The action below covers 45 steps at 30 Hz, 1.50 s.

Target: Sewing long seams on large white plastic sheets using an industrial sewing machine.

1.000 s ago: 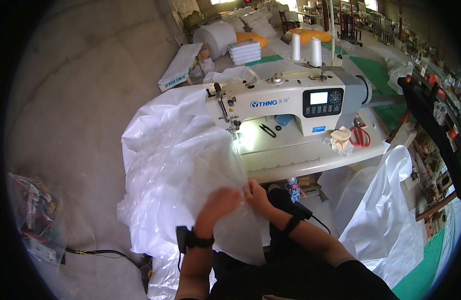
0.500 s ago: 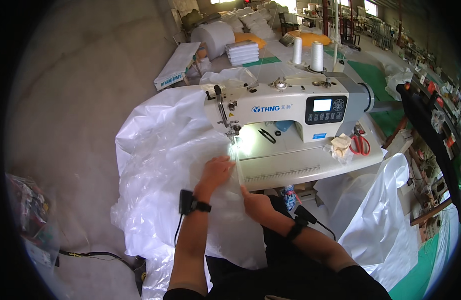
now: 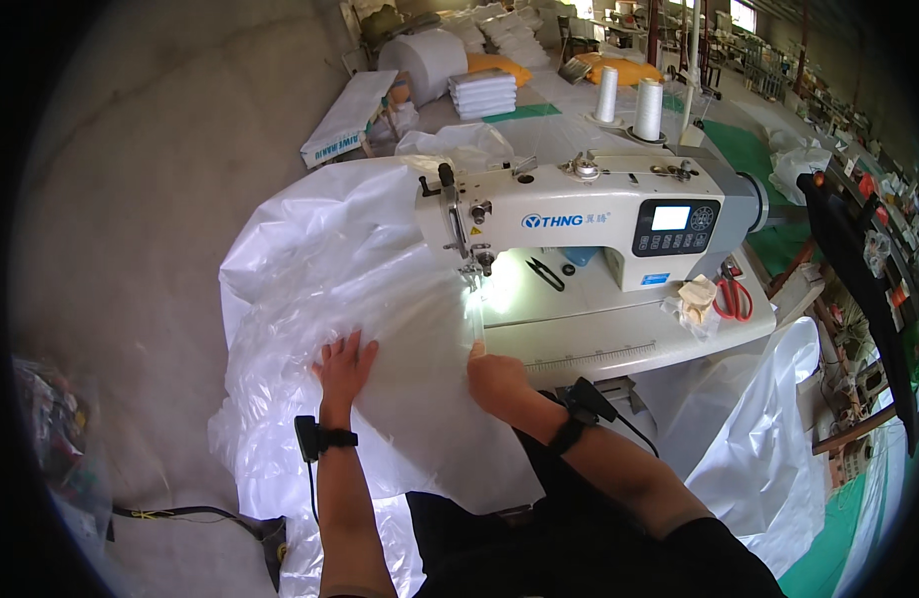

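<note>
A large, glossy white plastic sheet [image 3: 420, 419] lies over the left part of the sewing machine table and hangs down in folds. My left hand [image 3: 345, 369] rests flat on it with the fingers spread, well left of the needle. My right hand [image 3: 497, 381] is at the sheet's right edge by the front of the table, its index finger stretched along the edge and its other fingers curled; the thumb is hidden. The sheet's edge runs from there up to the presser foot [image 3: 471, 271] of the white sewing machine [image 3: 579, 204], under a bright lamp.
Black thread snips [image 3: 546, 274] lie under the machine arm. Red-handled scissors [image 3: 735, 299] and a crumpled beige cloth [image 3: 697, 297] lie at the table's right end. Thread cones [image 3: 648, 110] stand behind. More white sheeting [image 3: 749, 448] hangs at the right.
My left hand has moved left and down, away from the needle, and its fingers have spread. My right hand has shifted slightly up and left along the sheet's edge. The view has turned slightly.
</note>
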Tool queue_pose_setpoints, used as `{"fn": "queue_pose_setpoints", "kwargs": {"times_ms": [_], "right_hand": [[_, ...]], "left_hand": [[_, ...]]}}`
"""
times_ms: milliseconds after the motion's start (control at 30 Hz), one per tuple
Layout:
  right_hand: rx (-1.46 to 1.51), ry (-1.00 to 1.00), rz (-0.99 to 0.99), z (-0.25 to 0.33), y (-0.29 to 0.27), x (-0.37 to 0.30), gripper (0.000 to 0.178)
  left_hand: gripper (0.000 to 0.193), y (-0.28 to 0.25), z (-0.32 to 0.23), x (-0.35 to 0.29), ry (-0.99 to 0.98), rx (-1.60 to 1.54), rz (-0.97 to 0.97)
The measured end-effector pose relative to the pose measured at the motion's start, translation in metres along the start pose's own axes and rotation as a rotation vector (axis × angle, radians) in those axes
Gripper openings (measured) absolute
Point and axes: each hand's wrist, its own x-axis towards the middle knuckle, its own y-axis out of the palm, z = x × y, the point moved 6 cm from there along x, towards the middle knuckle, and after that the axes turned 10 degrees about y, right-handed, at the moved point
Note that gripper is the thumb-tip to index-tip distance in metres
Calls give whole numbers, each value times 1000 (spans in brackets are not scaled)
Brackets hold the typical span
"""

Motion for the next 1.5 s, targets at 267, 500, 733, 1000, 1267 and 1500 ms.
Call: {"fn": "queue_pose_setpoints", "kwargs": {"times_ms": [267,500,733,1000,1267,1500], "right_hand": [[-248,7,-100,-7,-3,39,54],[-122,-48,-176,-4,-10,41,46],[499,80,200,-49,3,-47,34],[1507,290,436,-72,33,-111,22],[1519,362,400,-76,28,-125,20],[1249,299,137,-93,30,-121,21]], "left_hand": [[64,9,-1,50,-49,10,16],[64,5,-4,77,-169,68,145],[33,-45,-151,-31,780,-256,-63],[37,-15,-215,-188,784,239,-275],[21,11,-103,-203,504,298,-54],[19,-67,-164,-181,514,-223,-265]]}}
